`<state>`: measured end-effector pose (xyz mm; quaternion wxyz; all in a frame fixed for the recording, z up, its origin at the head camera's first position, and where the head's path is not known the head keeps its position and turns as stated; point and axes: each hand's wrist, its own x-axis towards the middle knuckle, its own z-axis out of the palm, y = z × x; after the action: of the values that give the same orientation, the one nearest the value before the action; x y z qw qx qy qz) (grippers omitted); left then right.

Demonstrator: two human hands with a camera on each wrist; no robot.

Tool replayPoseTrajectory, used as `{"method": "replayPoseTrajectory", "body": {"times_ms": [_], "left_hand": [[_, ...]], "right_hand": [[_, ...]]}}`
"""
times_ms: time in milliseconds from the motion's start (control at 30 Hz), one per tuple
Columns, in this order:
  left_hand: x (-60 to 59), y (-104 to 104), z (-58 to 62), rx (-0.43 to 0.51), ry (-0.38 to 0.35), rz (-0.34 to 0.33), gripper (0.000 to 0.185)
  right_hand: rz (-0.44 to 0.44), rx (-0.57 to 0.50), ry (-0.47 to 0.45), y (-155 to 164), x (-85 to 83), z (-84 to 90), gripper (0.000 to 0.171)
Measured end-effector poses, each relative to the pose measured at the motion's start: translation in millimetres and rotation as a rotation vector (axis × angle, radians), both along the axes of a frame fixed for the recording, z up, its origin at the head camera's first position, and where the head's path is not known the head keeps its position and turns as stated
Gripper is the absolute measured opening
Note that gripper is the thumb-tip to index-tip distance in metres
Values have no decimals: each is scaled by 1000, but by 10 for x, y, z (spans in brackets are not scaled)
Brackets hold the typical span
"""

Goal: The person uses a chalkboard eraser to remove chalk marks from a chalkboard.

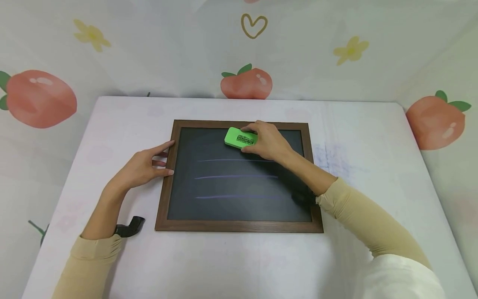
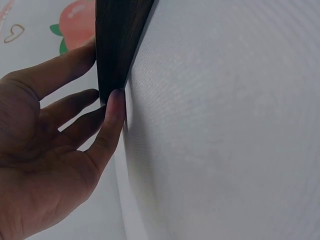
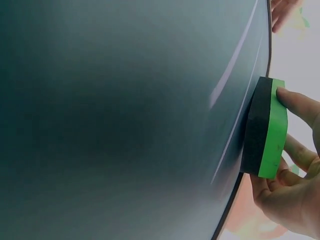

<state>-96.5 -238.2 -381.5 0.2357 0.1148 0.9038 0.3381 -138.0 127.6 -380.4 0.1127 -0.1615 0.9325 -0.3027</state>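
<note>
A small blackboard [image 1: 239, 207] in a brown wooden frame [image 1: 239, 226] lies on the white table, with three faint purple lines across its dark surface. Near the top of the board, my right hand [image 1: 267, 141] grips a green whiteboard eraser [image 1: 237, 138] between thumb and fingers. The right wrist view shows the eraser's dark felt side [image 3: 256, 127] facing the board, right at its surface. My left hand [image 1: 143, 166] touches the left side of the frame with extended fingers and thumb. In the left wrist view, its fingertips [image 2: 116, 100] rest against the frame's edge.
The white table [image 1: 209, 265] extends around the board, with a bluish smudge [image 1: 332, 160] to the right. Behind it hangs a pale backdrop [image 1: 179, 54] printed with peaches, yellow flowers and a heart. A black device [image 1: 131, 226] sits at my left wrist.
</note>
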Motion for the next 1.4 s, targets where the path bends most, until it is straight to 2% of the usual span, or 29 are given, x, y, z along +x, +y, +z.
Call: {"method": "replayPoseTrajectory", "body": {"times_ms": [233,767,1133,1400], "left_hand": [[-7,-13,0,-18,9,-6,89],[13,-29,1,-15,1,5,89],[11,-17,32,-25,5,2,89],[2,-20,48,-35,7,-10,89]], "right_hand": [[-36,-4,4,197,48,-34,59],[-37,-14,11,448,78,-35,59],[-136,-20,-8,695,130,-19,61],[-150,-46,-2,711,136,-24,59]]}}
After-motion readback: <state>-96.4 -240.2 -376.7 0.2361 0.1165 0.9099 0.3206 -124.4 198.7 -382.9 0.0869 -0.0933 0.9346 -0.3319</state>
